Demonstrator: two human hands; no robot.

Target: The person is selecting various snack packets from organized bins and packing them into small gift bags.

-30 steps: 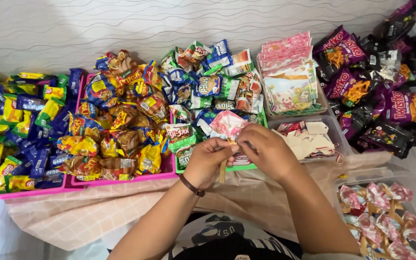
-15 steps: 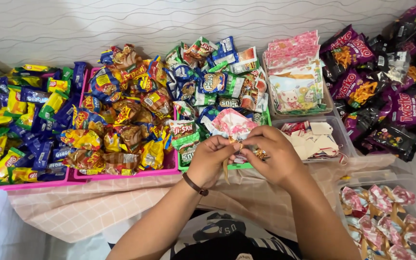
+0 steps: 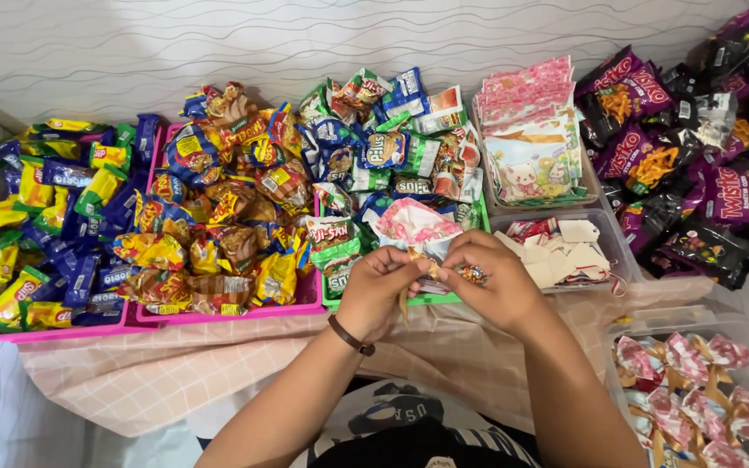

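Both forearms are reaching forward from the bottom of the view and meeting over the pink checked cloth, with the left hand and the right hand curling toward each other just in front of the green tray. The fingers of both hands are pinching together on the neck of a small pink patterned gift bag, which is standing puffed up above the knuckles. A clear bin of finished bags is sitting to the right.
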